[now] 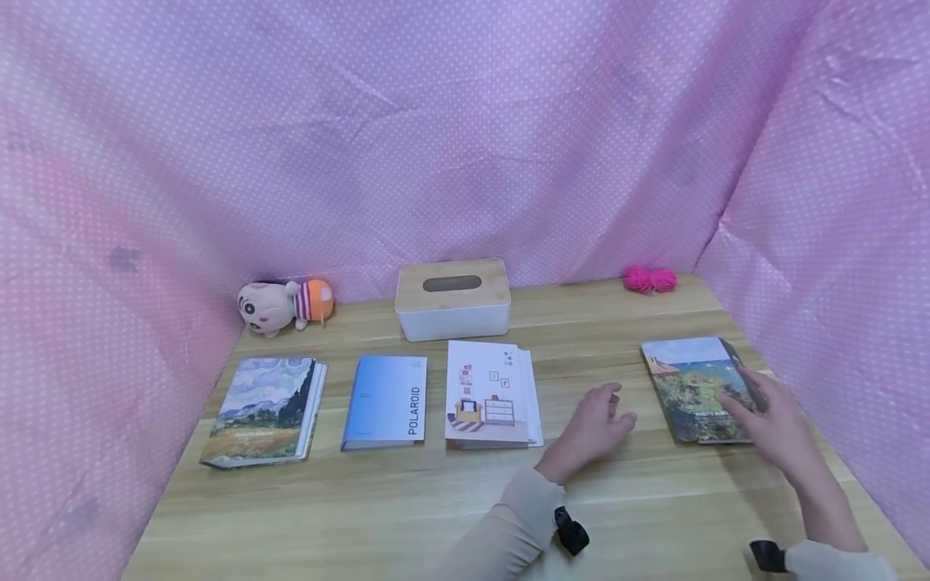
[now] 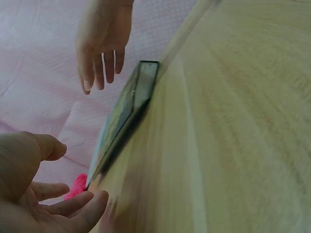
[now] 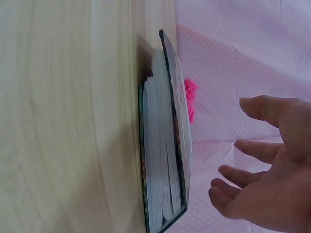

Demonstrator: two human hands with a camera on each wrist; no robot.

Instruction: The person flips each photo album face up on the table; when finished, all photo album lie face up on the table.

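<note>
A photo album with a painted landscape cover lies on the right part of the table. Over its right side is my right hand, fingers apart and holding nothing. In the right wrist view that hand shows clear of the album, whose cover stands slightly raised from its pages. My left hand is left of this album, relaxed and holding nothing. The left wrist view has the left hand near one end of the album, with the right hand beyond.
Left of my hands lie a white illustrated album, a blue Polaroid album and another landscape album. Behind them are a tissue box, a plush doll and pink yarn. Pink dotted cloth surrounds the table.
</note>
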